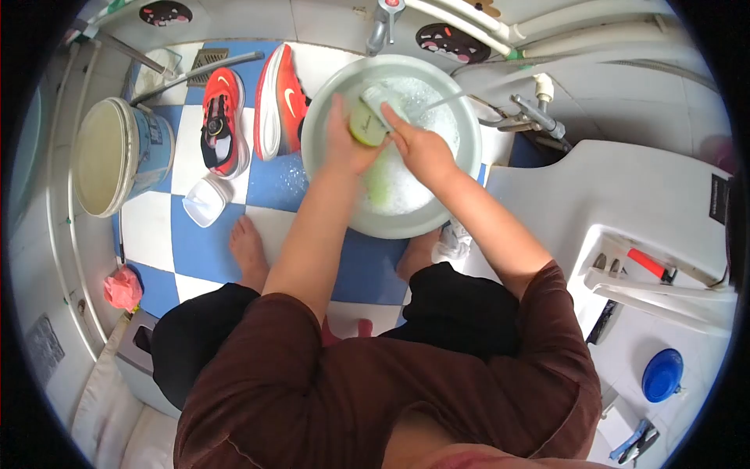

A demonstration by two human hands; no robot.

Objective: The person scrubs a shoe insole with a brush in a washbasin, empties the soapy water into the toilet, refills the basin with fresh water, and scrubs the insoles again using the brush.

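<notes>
A round pale basin point(314, 148) of white suds point(437, 129) stands on the floor before me. Over it, my left hand point(344, 137), blurred by motion, grips a yellow-green insole point(366, 125) with faint printing on it. My right hand point(422, 150) is closed on a pale, whitish brush-like thing point(378, 100) pressed against the insole; its exact kind is unclear. Another yellow-green patch point(379, 186) shows among the suds, its shape partly hidden. Left of the basin lie two orange-red sneakers, one upright point(223, 117) and one on its side point(281, 102).
A small white container point(207, 200) sits below the sneakers. At left is a tilted bucket point(148, 144). A tap point(384, 23) hangs above the basin, and a thin pale tube point(500, 84) reaches over its rim. A white washing unit point(539, 184) stands at right.
</notes>
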